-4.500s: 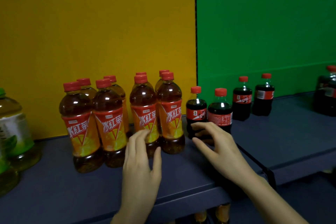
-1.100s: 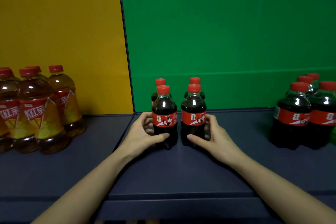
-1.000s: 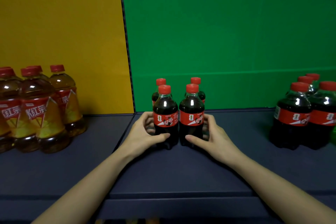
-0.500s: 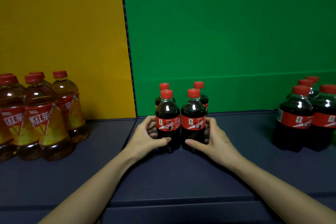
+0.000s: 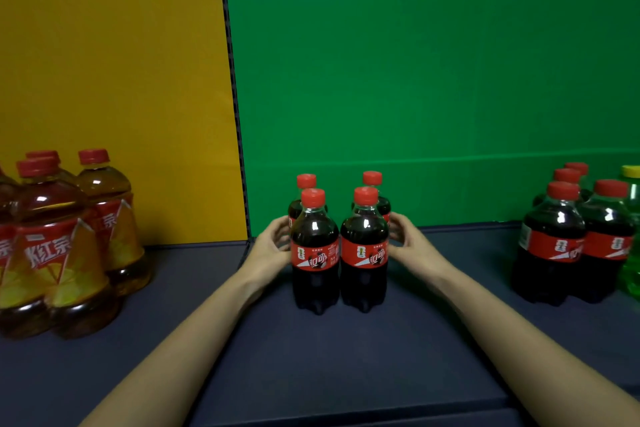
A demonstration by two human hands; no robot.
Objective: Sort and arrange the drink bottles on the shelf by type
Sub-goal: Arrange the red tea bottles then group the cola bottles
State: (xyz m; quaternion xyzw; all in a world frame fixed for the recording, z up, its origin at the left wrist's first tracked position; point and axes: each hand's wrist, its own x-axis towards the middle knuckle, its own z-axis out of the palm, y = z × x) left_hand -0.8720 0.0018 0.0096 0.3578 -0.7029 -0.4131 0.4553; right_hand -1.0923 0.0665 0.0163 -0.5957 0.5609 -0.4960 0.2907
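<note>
Cola bottles [image 5: 339, 253] between tea bottles [image 5: 62, 246], larger colas [image 5: 578, 243]

Dark blue shelf [image 5: 346, 364], three bottle groups standing on it.
I see four small cola bottles [image 5: 341, 250] in a tight 2x2 at centre, iced tea bottles [image 5: 62, 246] left, larger cola bottles [image 5: 578, 243] right beside a green bottle [image 5: 633, 246].

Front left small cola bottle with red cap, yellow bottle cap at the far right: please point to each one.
Front left small cola bottle [image 5: 314, 255], head view, on its red label.
Yellow bottle cap [image 5: 631, 171], head view, on its top.
</note>
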